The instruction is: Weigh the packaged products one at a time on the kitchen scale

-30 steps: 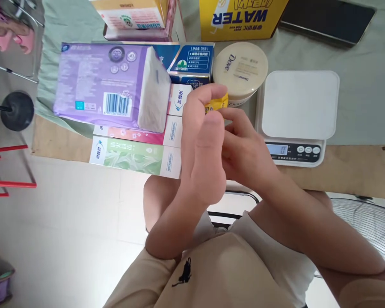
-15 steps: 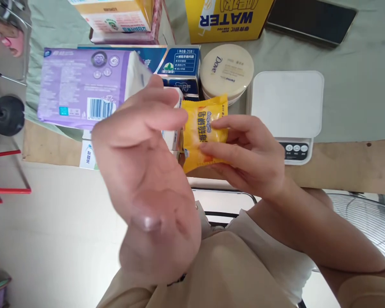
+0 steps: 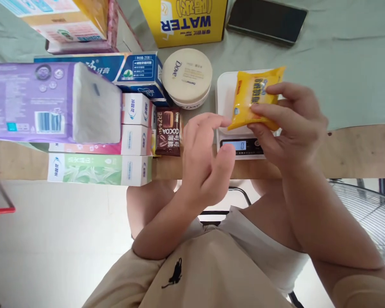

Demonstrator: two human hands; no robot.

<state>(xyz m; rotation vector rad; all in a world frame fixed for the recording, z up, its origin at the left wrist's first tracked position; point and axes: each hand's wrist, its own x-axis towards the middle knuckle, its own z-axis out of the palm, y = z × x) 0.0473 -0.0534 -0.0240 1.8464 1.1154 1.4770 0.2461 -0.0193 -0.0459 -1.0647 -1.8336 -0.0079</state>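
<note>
My right hand (image 3: 288,124) grips a small yellow packet (image 3: 252,100) and holds it just above the white kitchen scale (image 3: 224,85), whose display (image 3: 239,145) reads 0. My left hand (image 3: 205,162) hovers over the table's front edge left of the scale, fingers loosely spread and holding nothing. A brown cocoa packet (image 3: 168,132) lies just left of that hand. Behind it stands a round cream Dove jar (image 3: 186,77).
A purple tissue pack (image 3: 51,102) rests on stacked toothpaste boxes (image 3: 99,169) at the left. A blue toothpaste box (image 3: 128,70), a yellow WATER carton (image 3: 182,21) and a dark phone (image 3: 266,21) lie further back. A fan grille (image 3: 365,214) is at the lower right.
My right hand has carried the yellow packet rightward to above the scale. My left hand let go of it and dropped lower. The view shifted, revealing the cocoa packet.
</note>
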